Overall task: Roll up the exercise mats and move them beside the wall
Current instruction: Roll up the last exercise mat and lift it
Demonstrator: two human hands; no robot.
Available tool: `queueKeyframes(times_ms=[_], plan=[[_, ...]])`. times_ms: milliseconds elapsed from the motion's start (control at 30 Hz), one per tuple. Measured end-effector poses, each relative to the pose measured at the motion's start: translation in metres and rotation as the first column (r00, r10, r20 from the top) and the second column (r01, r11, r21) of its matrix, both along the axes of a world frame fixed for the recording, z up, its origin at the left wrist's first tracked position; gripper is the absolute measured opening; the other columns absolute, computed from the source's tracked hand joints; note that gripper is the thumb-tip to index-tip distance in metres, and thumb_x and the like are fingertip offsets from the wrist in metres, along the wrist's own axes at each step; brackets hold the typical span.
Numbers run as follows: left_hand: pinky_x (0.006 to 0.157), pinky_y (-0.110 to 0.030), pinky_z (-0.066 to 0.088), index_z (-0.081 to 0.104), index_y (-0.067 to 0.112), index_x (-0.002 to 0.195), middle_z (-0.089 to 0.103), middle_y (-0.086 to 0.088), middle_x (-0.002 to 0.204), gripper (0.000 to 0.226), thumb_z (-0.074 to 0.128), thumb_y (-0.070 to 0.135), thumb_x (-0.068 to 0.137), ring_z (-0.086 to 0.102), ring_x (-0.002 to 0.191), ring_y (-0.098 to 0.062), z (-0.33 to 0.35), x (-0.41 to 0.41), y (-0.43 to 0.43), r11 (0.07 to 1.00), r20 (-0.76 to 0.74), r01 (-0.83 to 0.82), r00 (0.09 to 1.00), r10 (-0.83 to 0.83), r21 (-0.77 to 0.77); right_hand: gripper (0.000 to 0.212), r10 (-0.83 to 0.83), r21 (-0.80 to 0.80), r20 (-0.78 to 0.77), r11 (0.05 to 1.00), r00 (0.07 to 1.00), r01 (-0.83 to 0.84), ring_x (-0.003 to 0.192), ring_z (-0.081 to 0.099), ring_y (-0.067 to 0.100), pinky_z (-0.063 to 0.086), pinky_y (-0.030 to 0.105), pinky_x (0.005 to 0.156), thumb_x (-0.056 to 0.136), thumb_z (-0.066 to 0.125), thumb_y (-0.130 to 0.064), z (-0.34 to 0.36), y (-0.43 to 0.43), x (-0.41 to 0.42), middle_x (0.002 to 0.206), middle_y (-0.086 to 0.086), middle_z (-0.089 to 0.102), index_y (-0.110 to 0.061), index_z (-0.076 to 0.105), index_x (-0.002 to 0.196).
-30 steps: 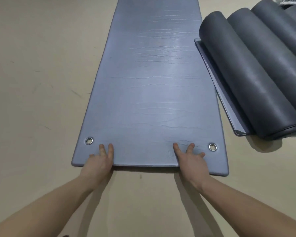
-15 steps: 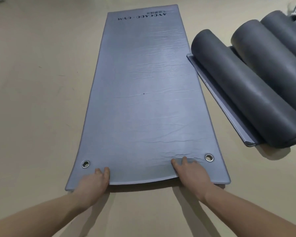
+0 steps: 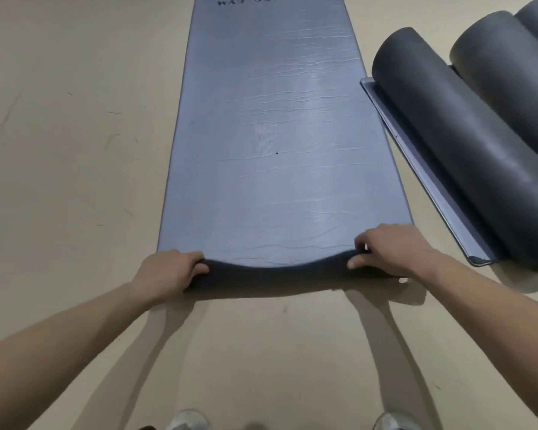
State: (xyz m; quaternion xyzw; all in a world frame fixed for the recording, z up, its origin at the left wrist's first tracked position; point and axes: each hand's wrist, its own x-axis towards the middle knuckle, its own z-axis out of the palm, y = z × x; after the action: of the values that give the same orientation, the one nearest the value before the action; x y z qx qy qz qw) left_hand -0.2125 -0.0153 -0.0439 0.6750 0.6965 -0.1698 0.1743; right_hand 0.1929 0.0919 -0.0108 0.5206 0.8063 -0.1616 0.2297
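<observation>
The near edge of the flat grey mat (image 3: 280, 144) is grasped and curled up by the left hand (image 3: 168, 270) and right hand (image 3: 389, 248), beside rolled mats (image 3: 466, 150).

One view only: wide-angle camera on the head, facing forward and steeply down at the floor (image 3: 59, 150). Close range: left hand (image 3: 168, 271) and right hand (image 3: 392, 249) sit just below mid-frame, shoes (image 3: 187, 421) at the bottom edge, flat mat (image 3: 277, 135) running off the top.

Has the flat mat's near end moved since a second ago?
Yes. The flat mat's near end has curled up and forward, now level with the rolled mat's end.
</observation>
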Motion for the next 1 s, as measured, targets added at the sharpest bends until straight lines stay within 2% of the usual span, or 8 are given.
queueKeyframes(times_ms=[100,167,333,400,533,700,833,1000], plan=[[0.071,-0.038,0.036,0.061,0.027,0.101,0.07,-0.002,0.098,0.018,0.056,0.044,0.103,0.062,0.085,-0.029,-0.011,0.004,0.017,0.931,0.009,-0.069,0.997,0.07,0.359,0.034,0.153,0.583,-0.061,0.808,0.986,-0.089,0.089,0.061,0.034,0.039,0.042,0.076,0.086,0.078,-0.04,-0.013,-0.006,-0.019,0.1,0.006,0.062,-0.02,0.06,0.106],[0.074,-0.043,0.037,0.066,0.021,0.101,0.068,-0.006,0.101,0.015,0.071,0.033,0.093,0.06,0.09,-0.035,-0.016,0.007,0.02,0.867,-0.084,0.007,0.996,0.039,0.498,0.041,0.257,0.705,-0.088,0.699,0.963,-0.122,0.095,0.057,0.04,0.034,0.05,0.084,0.077,0.079,-0.01,-0.028,-0.014,-0.026,0.11,0.016,0.061,-0.011,0.064,0.115],[0.069,-0.045,0.05,0.069,0.012,0.104,0.066,-0.012,0.102,0.014,0.073,0.02,0.093,0.057,0.084,-0.035,-0.03,0.019,0.015,0.826,-0.109,0.142,0.989,-0.098,0.545,0.062,0.117,0.5,-0.057,0.863,0.991,-0.073,0.121,0.051,0.039,0.036,0.054,0.109,0.09,0.057,-0.034,-0.065,-0.04,-0.03,0.135,0.017,0.056,-0.007,0.051,0.145],[0.086,-0.048,0.054,0.066,0.008,0.119,0.066,-0.013,0.115,0.044,0.059,0.046,0.099,0.061,0.098,-0.034,-0.038,0.017,0.002,0.866,-0.07,0.164,0.986,-0.149,0.472,0.087,0.118,0.405,-0.024,0.909,0.993,-0.098,0.13,0.046,0.038,0.031,0.056,0.116,0.083,0.059,-0.06,-0.075,-0.043,-0.024,0.142,0.016,0.05,-0.008,0.043,0.151],[0.111,-0.049,0.042,0.04,0.009,0.149,0.053,-0.009,0.14,0.102,0.07,0.071,0.074,0.053,0.124,-0.033,-0.054,0.008,-0.008,0.941,-0.139,0.248,0.965,-0.221,0.23,0.092,0.195,0.395,0.053,0.897,0.979,-0.2,0.135,0.039,0.039,0.026,0.055,0.118,0.084,0.07,-0.056,-0.08,-0.025,-0.021,0.143,0.015,0.044,-0.017,0.03,0.157],[0.091,-0.042,0.048,0.038,0.017,0.145,0.056,-0.004,0.123,0.077,0.064,0.064,0.089,0.059,0.103,-0.029,-0.055,0.016,0.006,0.941,-0.137,0.295,0.952,-0.274,0.165,0.092,0.211,0.165,0.049,0.962,0.976,-0.216,0.126,0.051,0.029,0.034,0.045,0.113,0.085,0.047,-0.084,-0.074,-0.01,-0.029,0.137,0.005,0.052,-0.026,0.029,0.153],[0.08,-0.036,0.05,0.049,0.028,0.126,0.062,0.008,0.113,0.063,0.054,0.078,0.087,0.061,0.095,-0.016,-0.03,0.0,-0.01,0.982,0.122,0.186,0.974,-0.19,0.039,0.071,0.224,0.013,-0.038,0.974,0.974,-0.224,0.1,0.062,0.02,0.05,0.038,0.081,0.084,0.04,-0.088,-0.051,-0.014,-0.015,0.116,-0.006,0.062,-0.032,0.051,0.128],[0.069,-0.03,0.046,0.054,0.037,0.09,0.063,0.015,0.084,0.068,0.048,0.098,0.059,0.057,0.077,-0.005,-0.022,0.002,-0.028,0.977,0.229,0.081,0.973,-0.034,-0.198,0.063,0.138,-0.169,-0.143,0.972,0.98,-0.161,0.069,0.055,0.008,0.035,0.03,0.058,0.075,0.047,-0.094,-0.048,-0.027,-0.002,0.074,-0.008,0.061,-0.031,0.049,0.077]])
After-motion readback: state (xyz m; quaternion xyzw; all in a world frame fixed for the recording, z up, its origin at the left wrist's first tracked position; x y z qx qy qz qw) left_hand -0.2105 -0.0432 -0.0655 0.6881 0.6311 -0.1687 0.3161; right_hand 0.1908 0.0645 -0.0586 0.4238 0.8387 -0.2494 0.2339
